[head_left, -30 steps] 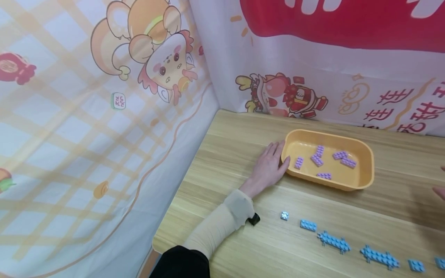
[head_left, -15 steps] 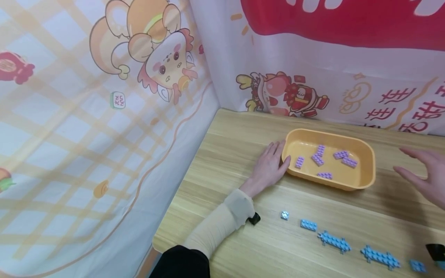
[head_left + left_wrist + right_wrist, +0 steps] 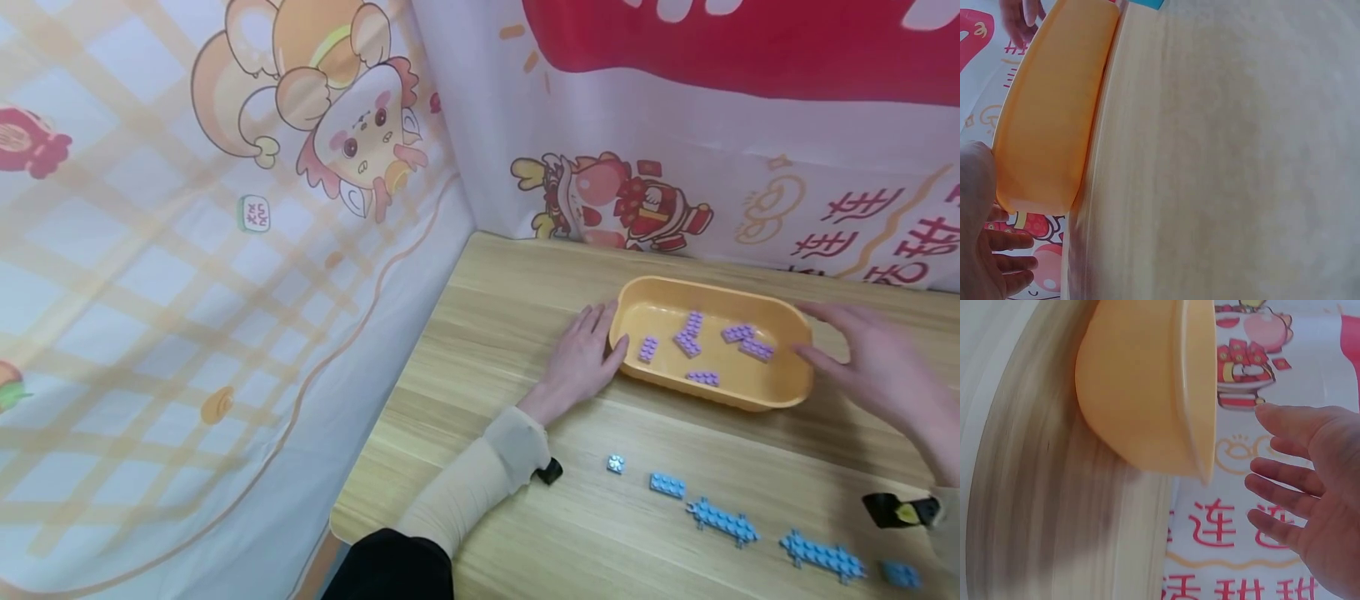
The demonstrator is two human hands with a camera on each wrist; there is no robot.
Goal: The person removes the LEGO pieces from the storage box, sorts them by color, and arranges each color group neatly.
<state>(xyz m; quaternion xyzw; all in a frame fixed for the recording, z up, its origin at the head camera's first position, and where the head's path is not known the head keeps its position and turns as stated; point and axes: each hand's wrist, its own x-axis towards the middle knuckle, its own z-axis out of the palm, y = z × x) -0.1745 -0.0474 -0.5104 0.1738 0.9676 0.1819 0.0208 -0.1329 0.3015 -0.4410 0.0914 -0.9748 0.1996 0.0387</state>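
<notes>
A shallow yellow plastic bin [image 3: 712, 396] stands on the table with several purple toy bricks [image 3: 688, 343] lying inside. At its left end, my left hand [image 3: 581, 362] rests against the rim, thumb on the near side and fingers fairly straight; the left wrist view shows the fingers spread past the bin's end. My right hand [image 3: 877, 358] is at the opposite end, thumb and index finger extended at the rim. In the right wrist view its fingers [image 3: 1285, 481] are loosely spread, with a gap to the bin [image 3: 1141, 387].
Across the wooden table [image 3: 480, 333], nearer me, runs a row of blue toy pieces: a small square one [image 3: 616, 464], a brick [image 3: 667, 485], two spiky assembled strips [image 3: 723, 521] [image 3: 822, 557] and another brick [image 3: 900, 574]. Printed cloth [image 3: 487, 125] hangs behind and to the left.
My right hand has come in from the right edge and reached the right end of the bin. The left hand stays at the left rim, and the bricks keep their places.
</notes>
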